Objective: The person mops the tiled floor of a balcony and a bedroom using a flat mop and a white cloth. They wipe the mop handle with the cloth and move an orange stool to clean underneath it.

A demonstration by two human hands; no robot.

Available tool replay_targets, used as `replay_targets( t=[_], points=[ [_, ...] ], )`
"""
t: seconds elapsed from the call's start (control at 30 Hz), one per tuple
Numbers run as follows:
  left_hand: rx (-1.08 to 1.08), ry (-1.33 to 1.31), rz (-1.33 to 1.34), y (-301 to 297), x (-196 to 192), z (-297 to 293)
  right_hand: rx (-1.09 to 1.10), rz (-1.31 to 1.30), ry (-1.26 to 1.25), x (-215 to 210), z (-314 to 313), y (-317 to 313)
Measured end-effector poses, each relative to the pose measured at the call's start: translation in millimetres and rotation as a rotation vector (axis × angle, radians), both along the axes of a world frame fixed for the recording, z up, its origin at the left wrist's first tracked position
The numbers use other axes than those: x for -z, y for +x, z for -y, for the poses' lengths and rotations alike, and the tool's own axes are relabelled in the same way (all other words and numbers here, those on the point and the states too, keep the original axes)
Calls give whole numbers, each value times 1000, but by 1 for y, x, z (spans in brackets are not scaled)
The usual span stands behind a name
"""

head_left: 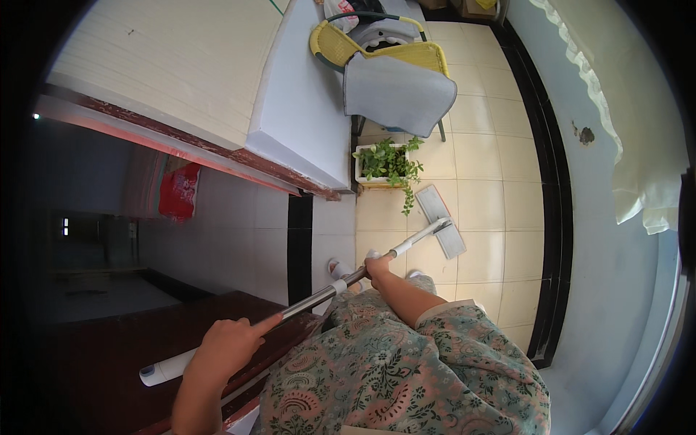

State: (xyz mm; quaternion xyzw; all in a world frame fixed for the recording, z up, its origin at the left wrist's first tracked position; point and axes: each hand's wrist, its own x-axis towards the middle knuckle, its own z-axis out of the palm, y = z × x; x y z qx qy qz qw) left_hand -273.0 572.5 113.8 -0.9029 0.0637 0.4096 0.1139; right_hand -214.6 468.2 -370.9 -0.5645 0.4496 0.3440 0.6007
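Observation:
A flat mop (313, 299) with a silver pole and white fittings runs slantwise across my body. Near its white end grip, my left hand (230, 342) is closed round the pole, with the index finger stretched along it. Farther down, my right hand (378, 269) wraps the pole just above a white joint. The grey rectangular mop head (441, 222) lies flat on the cream floor tiles (481, 206), a little right of a potted plant (390, 161) in a white planter. One trailing stem hangs close to the mop head without visibly touching it.
Beyond the plant stands a yellow woven chair (420, 54) with a grey cloth (399, 93) draped over it. A black skirting strip (554, 217) edges the right wall, where a white curtain (631, 145) hangs. On the left are a doorway with a dark threshold (299, 246) and a dark red wooden surface (145, 326).

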Motion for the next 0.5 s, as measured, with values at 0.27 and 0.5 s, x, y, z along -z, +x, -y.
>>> replay_targets(
  t=[0.27, 0.5],
  points=[
    [207, -71, 345, 19, 18, -1, 480, 160, 259, -66, 47, 48],
    [516, -41, 598, 52, 34, 39, 659, 386, 544, -106, 73, 87]
  ],
)
